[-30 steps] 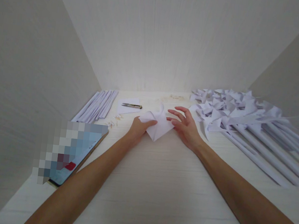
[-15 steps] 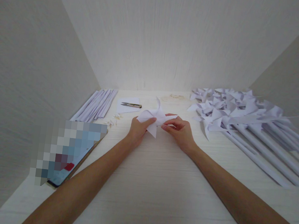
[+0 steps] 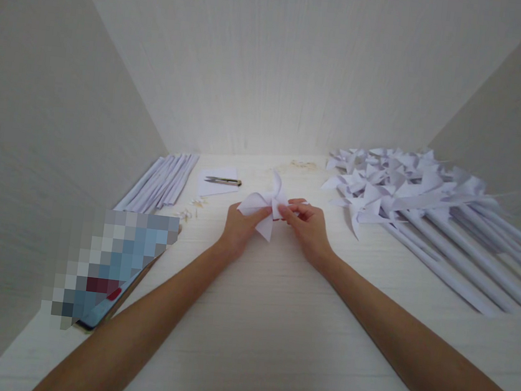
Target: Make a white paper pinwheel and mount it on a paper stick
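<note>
A white paper pinwheel head (image 3: 265, 207), with its corners folded toward the middle, is held just above the white tabletop (image 3: 274, 322). My left hand (image 3: 237, 230) grips its left and lower part, thumb on top. My right hand (image 3: 306, 226) pinches the folded flaps at its centre from the right. Both forearms reach in from the bottom of the view.
A pile of finished white paper pinwheels on rolled paper sticks (image 3: 428, 208) fills the right side. Rolled paper sticks (image 3: 158, 181) lie at the left wall, small snips (image 3: 222, 180) on a paper square behind my hands, and a phone (image 3: 105, 272) at the near left. Walls enclose three sides.
The flat folded paper has been lifted off the table. My right hand went from spread beside it to pinching its flaps together at the centre, forming a pinwheel shape.
</note>
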A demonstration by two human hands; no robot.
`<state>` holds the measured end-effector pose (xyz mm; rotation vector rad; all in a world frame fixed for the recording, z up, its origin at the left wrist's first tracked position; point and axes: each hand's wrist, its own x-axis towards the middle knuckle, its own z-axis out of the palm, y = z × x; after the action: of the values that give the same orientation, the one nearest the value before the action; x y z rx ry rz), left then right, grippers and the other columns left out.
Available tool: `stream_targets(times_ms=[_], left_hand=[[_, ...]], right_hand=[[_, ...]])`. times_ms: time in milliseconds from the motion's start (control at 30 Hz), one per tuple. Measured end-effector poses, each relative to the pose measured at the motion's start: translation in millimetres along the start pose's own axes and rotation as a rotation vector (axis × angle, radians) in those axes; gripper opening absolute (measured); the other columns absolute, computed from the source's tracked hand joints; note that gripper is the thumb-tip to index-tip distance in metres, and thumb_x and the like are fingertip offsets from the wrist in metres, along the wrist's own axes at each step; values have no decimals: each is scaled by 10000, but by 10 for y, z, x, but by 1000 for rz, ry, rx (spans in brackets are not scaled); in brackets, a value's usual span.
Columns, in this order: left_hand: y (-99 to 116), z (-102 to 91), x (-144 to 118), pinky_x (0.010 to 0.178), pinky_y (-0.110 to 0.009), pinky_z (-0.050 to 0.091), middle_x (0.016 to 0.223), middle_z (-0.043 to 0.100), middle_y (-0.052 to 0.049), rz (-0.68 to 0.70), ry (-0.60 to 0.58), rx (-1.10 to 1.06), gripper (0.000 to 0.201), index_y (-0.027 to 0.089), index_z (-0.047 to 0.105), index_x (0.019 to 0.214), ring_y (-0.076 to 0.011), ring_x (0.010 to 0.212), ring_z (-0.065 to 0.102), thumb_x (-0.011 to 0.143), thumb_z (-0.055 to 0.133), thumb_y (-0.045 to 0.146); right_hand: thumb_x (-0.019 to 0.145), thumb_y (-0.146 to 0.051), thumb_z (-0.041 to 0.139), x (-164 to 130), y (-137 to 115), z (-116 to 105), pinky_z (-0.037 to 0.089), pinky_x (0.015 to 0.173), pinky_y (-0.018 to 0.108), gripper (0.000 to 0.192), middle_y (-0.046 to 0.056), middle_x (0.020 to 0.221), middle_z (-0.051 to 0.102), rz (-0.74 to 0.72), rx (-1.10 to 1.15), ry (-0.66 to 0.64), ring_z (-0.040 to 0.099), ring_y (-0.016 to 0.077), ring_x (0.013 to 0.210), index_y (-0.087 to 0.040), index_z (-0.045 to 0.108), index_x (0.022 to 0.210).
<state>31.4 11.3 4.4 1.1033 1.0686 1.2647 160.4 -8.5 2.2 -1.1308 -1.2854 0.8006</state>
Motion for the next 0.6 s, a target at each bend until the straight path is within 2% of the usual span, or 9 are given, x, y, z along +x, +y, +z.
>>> stream_targets(times_ms=[267, 600], left_hand=[[-1, 0, -4, 605, -263, 445, 625, 634, -24, -5, 12, 23, 223, 116, 627, 652, -131, 579, 561, 507, 712, 262], [2, -3, -6, 590, -255, 431, 603, 619, -19, 6, 8, 42, 225, 116, 612, 642, -132, 578, 550, 506, 709, 266]], right_hand=[[611, -309, 642, 12, 44, 6, 332, 535, 257, 155, 19, 720, 550, 40, 12, 67, 456, 116, 615, -177, 613, 535], [607, -289, 638, 10, 38, 4, 337, 535, 254, 141, 19, 716, 539, 34, -2, 42, 468, 128, 657, -181, 599, 526]])
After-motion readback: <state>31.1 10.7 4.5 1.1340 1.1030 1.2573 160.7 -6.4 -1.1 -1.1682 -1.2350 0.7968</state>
